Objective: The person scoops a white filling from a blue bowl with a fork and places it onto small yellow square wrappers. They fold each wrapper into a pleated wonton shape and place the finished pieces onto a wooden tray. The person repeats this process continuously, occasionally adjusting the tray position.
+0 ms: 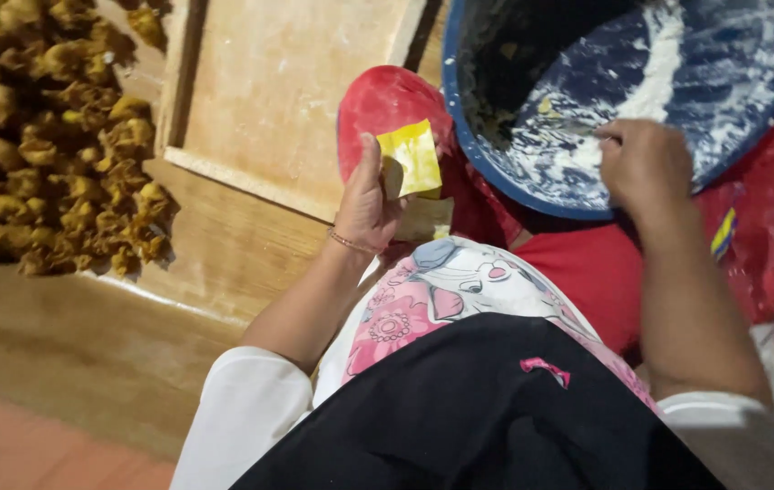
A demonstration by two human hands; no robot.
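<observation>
1. While the left hand (367, 204) is raised in front of the body, it pinches a small yellow square wrapper (411, 159) between thumb and fingers, so the sheet stands flat and open toward the person, probably ready to receive something.
2. At the right and far side, the right hand (643, 163) reaches into the blue basin (469, 136); its fingers are curled together and press on the white paste (578, 150) that smears the inner wall, as if gathering a little of it.
3. This basin is tilted toward the person and rests on red plastic sheeting (768, 236), which I judge protects what is under it and keeps the paste within easy reach.
4. Far left, a heap of folded brown-yellow pieces (51, 136) lies on the wooden surface (224, 245), well apart from both hands.
5. Between the heap and the basin lies a pale wooden board (287, 91), dusted with flour.
</observation>
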